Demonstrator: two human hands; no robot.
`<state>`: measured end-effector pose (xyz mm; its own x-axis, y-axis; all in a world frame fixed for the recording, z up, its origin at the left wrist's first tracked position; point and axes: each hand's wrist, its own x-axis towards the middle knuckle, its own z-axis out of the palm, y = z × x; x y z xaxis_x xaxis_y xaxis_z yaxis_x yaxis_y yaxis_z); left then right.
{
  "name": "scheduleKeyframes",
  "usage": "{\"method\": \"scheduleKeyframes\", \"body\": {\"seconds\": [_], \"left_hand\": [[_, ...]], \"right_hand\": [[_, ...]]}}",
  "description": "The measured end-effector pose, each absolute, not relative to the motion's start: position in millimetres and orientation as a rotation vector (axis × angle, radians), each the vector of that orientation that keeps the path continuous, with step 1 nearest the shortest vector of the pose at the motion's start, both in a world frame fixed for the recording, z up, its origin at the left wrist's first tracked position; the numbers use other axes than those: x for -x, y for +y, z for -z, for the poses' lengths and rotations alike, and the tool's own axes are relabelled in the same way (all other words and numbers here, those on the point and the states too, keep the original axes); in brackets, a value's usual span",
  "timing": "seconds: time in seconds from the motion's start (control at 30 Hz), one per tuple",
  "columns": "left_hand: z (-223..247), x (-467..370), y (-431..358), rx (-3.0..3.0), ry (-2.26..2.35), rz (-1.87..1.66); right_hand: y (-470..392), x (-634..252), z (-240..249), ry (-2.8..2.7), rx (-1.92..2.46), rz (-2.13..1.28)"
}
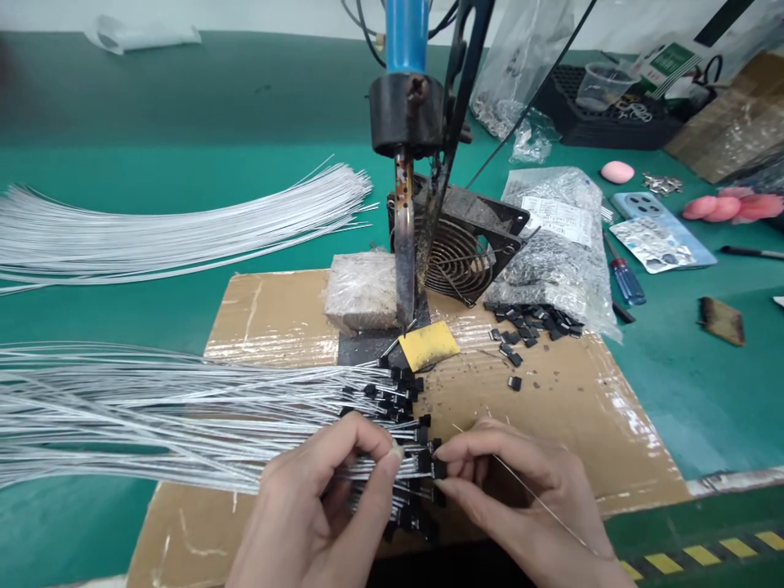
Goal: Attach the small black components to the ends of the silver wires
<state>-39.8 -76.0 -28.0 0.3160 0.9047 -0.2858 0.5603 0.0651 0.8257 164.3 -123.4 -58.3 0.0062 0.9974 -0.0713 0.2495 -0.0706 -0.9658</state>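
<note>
My left hand (318, 506) pinches a thin white wire from the bundle of white wires (153, 408) that fans in from the left, each wire ending in a small black component. My right hand (520, 498) meets it from the right, thumb and forefinger pinched on the black component (438, 469) at that wire's end. A fine strand of solder wire (539, 498) runs across my right hand. Just beyond stands the upright soldering iron (404, 237) on its blue-handled mount, with a yellow sponge (429, 345) at its foot.
Everything lies on a taped cardboard sheet (576, 408) over a green bench. Loose black components (527, 322) and a plastic bag of them (551, 245) lie to the right, beside a small fan (465, 249). A second wire bundle (171, 220) lies far left. A screwdriver (625, 278) and phone (661, 229) lie right.
</note>
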Motion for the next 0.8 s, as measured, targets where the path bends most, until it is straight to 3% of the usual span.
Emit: {"method": "scheduleKeyframes", "body": {"seconds": [0.47, 0.8], "left_hand": [[25.0, 33.2, -76.9, -1.541, 1.518, -0.507], [28.6, 35.3, -79.0, -1.557, 1.49, -0.561]], "right_hand": [[-140.0, -171.5, 68.5, -1.797, 1.445, -0.775], [-143.0, -165.5, 58.9, -1.71, 1.516, -0.865]]}}
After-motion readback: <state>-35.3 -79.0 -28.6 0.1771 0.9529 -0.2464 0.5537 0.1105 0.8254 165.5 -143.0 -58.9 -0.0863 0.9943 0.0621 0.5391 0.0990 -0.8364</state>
